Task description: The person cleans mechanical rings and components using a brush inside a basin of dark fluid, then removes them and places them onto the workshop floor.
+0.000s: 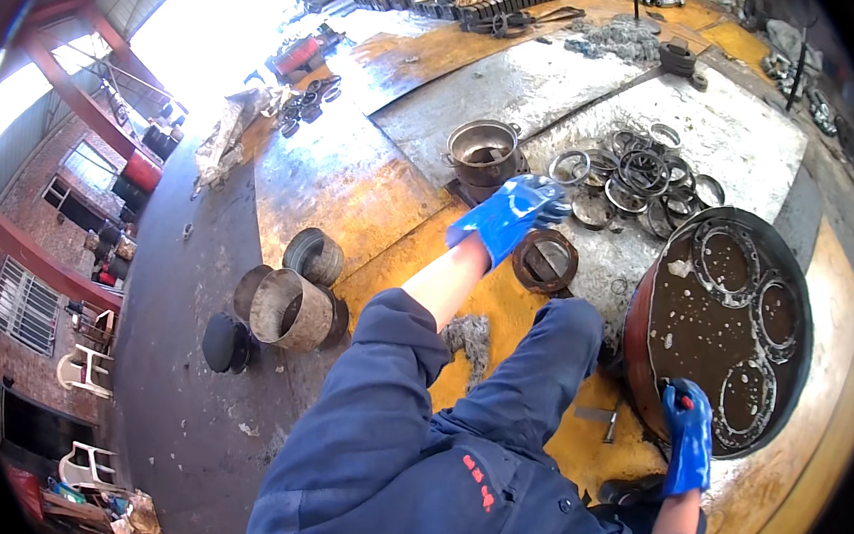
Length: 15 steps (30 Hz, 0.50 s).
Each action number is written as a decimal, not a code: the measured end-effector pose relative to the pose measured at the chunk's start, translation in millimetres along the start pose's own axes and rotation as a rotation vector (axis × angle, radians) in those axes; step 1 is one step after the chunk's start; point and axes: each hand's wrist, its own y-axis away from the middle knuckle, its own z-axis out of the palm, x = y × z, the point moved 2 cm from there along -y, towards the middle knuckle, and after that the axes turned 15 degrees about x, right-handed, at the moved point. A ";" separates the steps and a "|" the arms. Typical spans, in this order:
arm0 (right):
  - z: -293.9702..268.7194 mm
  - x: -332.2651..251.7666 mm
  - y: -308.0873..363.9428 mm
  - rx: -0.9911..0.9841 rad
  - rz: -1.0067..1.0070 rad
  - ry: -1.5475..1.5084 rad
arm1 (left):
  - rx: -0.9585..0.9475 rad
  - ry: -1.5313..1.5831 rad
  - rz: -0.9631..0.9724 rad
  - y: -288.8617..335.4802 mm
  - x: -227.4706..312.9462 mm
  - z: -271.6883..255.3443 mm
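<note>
My left hand [516, 216], in a wet blue rubber glove, reaches forward with its fingers stretched out. It hovers beside a two-handled metal pot [479, 136], above a rusty round part [546, 261] on the floor. At the near-left rim of a large drum [639, 334], my right hand [688, 435] in a matching glove is closed around a small red handle [685, 400]; the rest of that tool is hidden. Brown, foamy liquid [688, 328] fills the drum. Several large metal rings [726, 261] show at its surface.
A pile of metal rings [645, 174] lies beyond the drum. Open metal cylinders [293, 309] and a dark round stool [226, 342] stand left. A grey rag [468, 343] lies by my leg, and a metal tool [610, 425] lies near the drum.
</note>
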 end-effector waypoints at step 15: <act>-9.4 43.2 -4.3 -0.206 0.652 -0.115 | -0.693 -0.220 0.020 130.7 19.0 286.0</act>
